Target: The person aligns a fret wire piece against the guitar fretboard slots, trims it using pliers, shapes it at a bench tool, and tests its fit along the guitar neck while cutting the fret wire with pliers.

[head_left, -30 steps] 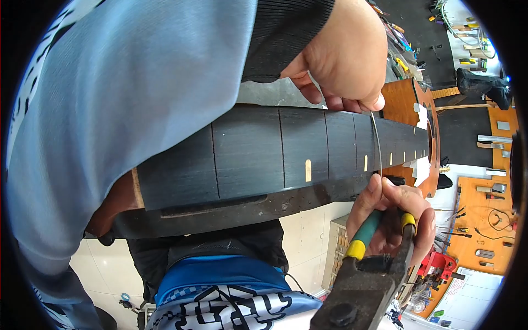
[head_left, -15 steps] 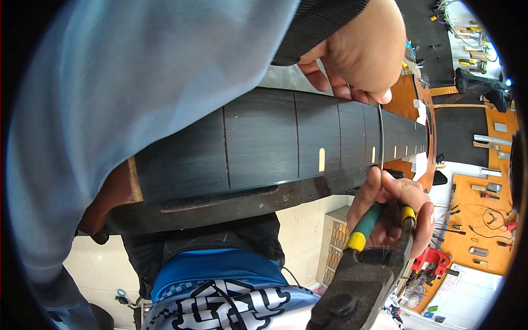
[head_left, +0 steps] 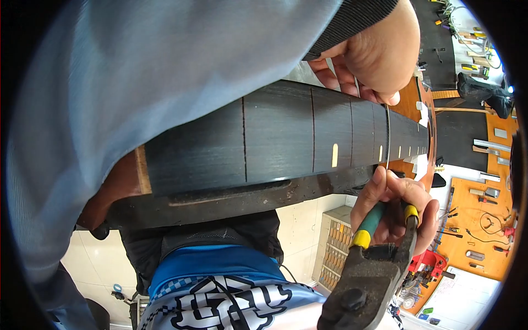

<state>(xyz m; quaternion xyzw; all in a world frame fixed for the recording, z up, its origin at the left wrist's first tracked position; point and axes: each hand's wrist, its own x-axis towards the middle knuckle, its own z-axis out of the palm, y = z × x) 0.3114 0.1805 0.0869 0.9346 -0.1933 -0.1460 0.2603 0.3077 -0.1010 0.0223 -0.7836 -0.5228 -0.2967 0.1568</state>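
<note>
We've got the wire (head_left: 388, 137) lying crosswise on the black fretboard (head_left: 280, 132), just past the second visible inlay (head_left: 380, 153). Our hands are apart, one at each edge: left hand (head_left: 385, 58) pinching the far end, right hand (head_left: 401, 206) pinching the near end with the pliers (head_left: 357, 286) tucked in its palm too. Can't tell if the wire's actually seated in a slot.

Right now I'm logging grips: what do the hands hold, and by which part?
The left hand pinches a thin wire at the fretboard's far edge; the right hand pinches its near end and holds the pliers by their handles.
</note>
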